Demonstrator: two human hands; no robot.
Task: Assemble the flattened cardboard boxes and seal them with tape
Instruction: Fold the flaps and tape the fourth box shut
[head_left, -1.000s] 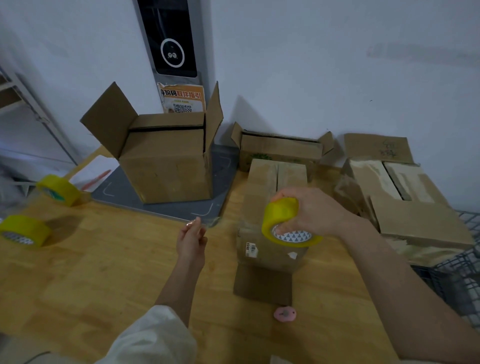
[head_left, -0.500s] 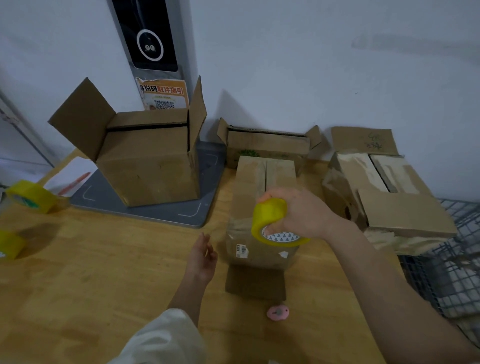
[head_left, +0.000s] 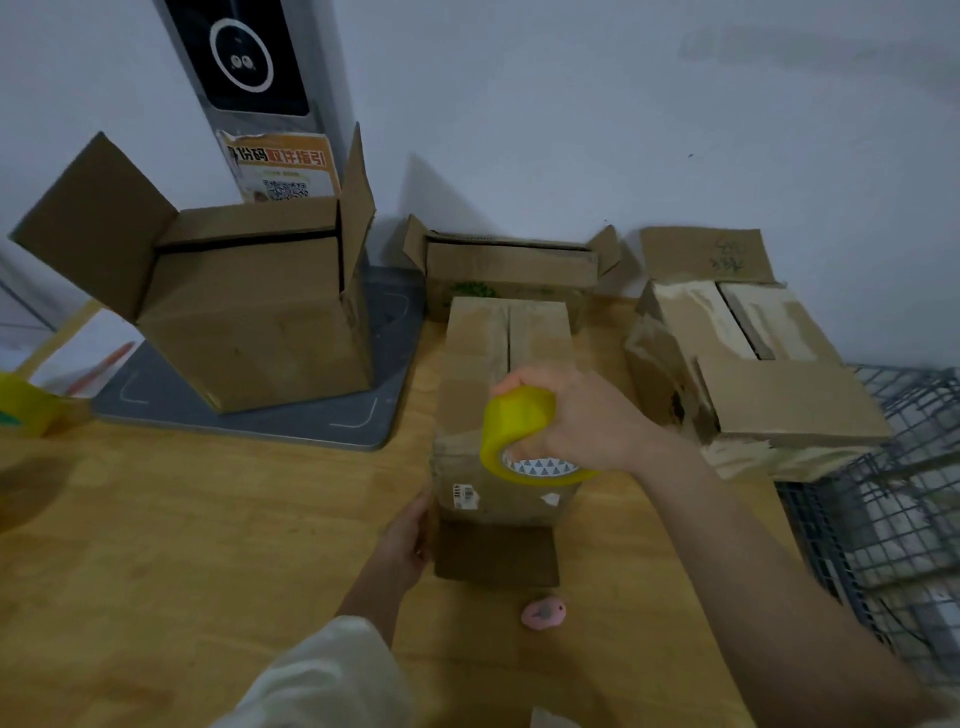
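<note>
A narrow cardboard box (head_left: 498, 364) stands in the middle of the wooden table (head_left: 182, 545), its top flaps folded together with a seam down the middle. My right hand (head_left: 576, 415) grips a yellow tape roll (head_left: 519, 436) held over the near end of the box top. My left hand (head_left: 408, 535) touches the box's lower left corner with relaxed fingers. One flap hangs down at the box's near side (head_left: 493, 553).
A large open box (head_left: 249, 322) sits on a grey scale platform (head_left: 249, 415) at the left. A low open box (head_left: 509, 265) and a worn box (head_left: 743, 369) stand behind and right. Small pink cutter (head_left: 543, 614) lies near. Another yellow roll (head_left: 26, 410) at the left edge; wire basket (head_left: 893, 519) right.
My left hand moved right, from hovering over the table to touching the box's left corner. The right hand keeps the tape roll over the box top. The camera view shifted slightly.
</note>
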